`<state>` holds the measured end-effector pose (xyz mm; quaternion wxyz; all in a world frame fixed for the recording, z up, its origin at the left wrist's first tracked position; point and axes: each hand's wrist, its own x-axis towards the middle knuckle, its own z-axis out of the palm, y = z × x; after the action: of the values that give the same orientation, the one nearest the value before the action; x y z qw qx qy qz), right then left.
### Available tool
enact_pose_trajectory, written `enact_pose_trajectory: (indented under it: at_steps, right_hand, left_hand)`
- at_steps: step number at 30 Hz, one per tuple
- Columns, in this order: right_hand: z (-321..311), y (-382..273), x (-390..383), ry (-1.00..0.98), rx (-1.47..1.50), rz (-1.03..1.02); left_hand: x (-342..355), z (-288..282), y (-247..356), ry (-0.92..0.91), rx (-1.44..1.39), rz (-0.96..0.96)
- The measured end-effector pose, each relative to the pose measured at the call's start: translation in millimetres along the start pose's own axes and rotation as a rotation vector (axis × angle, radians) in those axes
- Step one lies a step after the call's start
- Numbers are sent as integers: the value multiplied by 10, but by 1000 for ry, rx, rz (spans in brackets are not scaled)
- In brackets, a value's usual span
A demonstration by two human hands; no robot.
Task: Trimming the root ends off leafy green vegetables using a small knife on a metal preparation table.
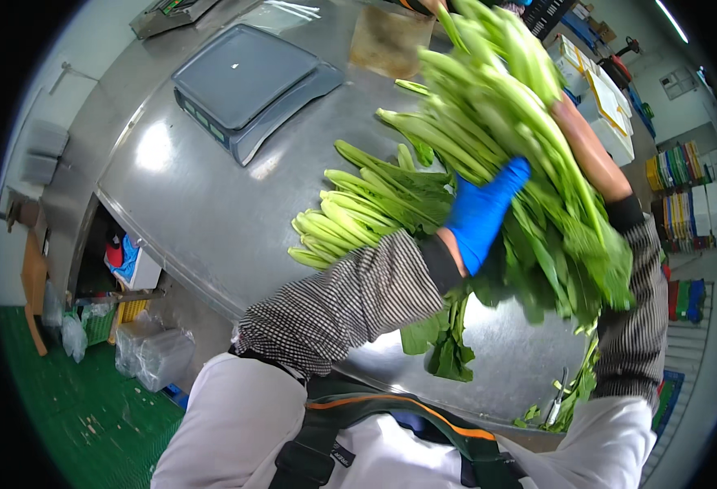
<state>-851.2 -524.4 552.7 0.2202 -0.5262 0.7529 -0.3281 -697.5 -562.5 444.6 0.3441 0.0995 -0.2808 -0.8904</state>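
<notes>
A large bunch of leafy greens (529, 155) with pale stalks is in front of me, its stalks pointing up and away and its leaves hanging toward me. My left hand (485, 216), in a blue glove, is closed on the bunch's near left side, with its thumb showing and its other fingers partly hidden. On the right, my bare right forearm (591, 151) reaches behind the bunch; the stalks hide that hand. More greens (350, 212) lie in a pile on the steel table (236, 216), left of my left hand. Loose leaves (452, 359) lie below it.
A grey weighing scale (248, 77) stands at the far left of the table. Beyond the bunch, part of another person's hand (433, 5) shows. Leaf scraps (570, 399) lie at the near right. White foam boxes (607, 106) are stacked beyond the right side.
</notes>
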Motion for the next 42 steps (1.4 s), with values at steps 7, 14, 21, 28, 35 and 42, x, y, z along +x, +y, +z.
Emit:
enact_pose_trajectory:
  at_steps: [7, 14, 21, 28, 35, 42]
  right_hand:
    - [459, 490, 1405, -247, -286, -8]
    - [637, 1176, 1626, -356, -509, 45]
    - [352, 1074, 614, 435, -696, -272]
    - [851, 1039, -1093, 456, -390, 48]
    - [1919, 1032, -2367, 344, -291, 536]
    - [2567, 1109, -2925, 315, -378, 587]
  left_hand:
    - [827, -939, -143, 88, -228, -110]
    - [1003, -1533, -260, 233, 35, -361]
    - [912, -1501, 322, 164, 32, -681]
    - [201, -1168, 788, -109, 788, -617]
    - [12, -1528, 486, -557, 1863, 102]
    - [-395, -1488, 474, -807, 2219, 200]
